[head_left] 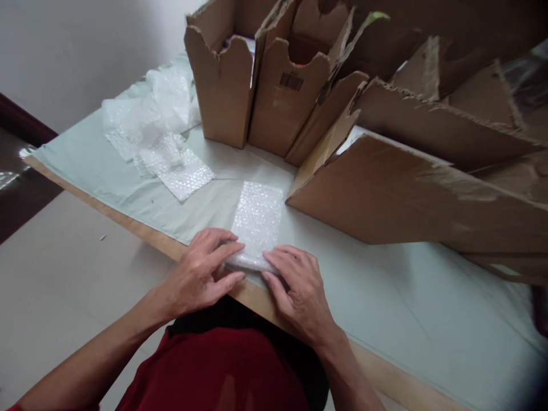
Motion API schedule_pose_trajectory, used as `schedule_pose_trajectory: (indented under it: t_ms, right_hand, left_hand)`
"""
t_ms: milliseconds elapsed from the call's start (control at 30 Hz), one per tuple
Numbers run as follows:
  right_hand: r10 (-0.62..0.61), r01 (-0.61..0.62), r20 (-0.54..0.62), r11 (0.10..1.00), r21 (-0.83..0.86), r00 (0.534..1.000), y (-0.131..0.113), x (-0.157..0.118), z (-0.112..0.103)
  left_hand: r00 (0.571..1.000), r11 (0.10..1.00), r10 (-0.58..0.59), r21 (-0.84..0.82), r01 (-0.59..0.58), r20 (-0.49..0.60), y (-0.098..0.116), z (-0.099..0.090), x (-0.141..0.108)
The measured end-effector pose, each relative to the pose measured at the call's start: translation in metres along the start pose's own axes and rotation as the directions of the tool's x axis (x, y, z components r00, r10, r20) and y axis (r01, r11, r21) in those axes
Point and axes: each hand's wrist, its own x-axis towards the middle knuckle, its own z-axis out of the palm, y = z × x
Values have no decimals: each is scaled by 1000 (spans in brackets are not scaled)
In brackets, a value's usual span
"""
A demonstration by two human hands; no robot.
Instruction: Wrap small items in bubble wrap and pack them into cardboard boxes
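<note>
A sheet of bubble wrap (pixel 259 214) lies flat on the cloth-covered table, its near end rolled into a thick fold close to the table edge. My left hand (pixel 205 265) grips the left end of that roll, fingers over the top and thumb on the near side. At the right end, my right hand (pixel 297 285) holds the roll in the same way, fingertips on top and thumb below. Whether something is wrapped inside the roll cannot be made out.
A loose pile of bubble wrap pieces (pixel 149 125) lies at the back left. Upright cardboard holders (pixel 222 91) stand along the far side, and a long cardboard box (pixel 368 188) sits to the right. The wooden table edge (pixel 128 225) runs along the front.
</note>
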Motion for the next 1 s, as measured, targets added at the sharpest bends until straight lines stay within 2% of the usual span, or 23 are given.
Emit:
schedule_pose_trajectory:
  t_ms: [133,300,467,567,667,767,833,900,1000]
  right_hand:
    - [48,-51,30,996,80,998,0,1,-4]
    - [-3,-9,-130,996,-93,992,1,1,2]
    - [-71,68,-19,986,-149,997,4,7,5]
    - [-43,43,27,999,-31,999,5,11,-2]
    - [4,-11,98,997,73,995,3,11,-8]
    - [20,-20,-5,1000,7,1000,1,9,-6]
    - [-15,10,-72,998,-69,997,0,8,-2]
    - [-64,59,-31,989,-133,997,0,11,3]
    - [-86,96,66,982,-162,994,3,20,7]
  left_hand:
    - [999,999,-5,-42,7,44,-2,-3,-4]
    - [995,995,-98,31,98,-1,-11,6,15]
    - [993,995,-82,56,87,-83,-10,9,19]
    - [1000,1000,-10,-3,10,-18,-4,3,8]
    - [1000,998,10,-57,-9,23,-2,0,1]
    - [1000,1000,-18,-20,18,-1,-5,2,6]
    - [998,998,-57,24,57,-8,-10,5,14]
    - [994,992,-107,68,108,-23,-14,7,21]
    - [979,981,-172,70,180,-108,-13,5,22]
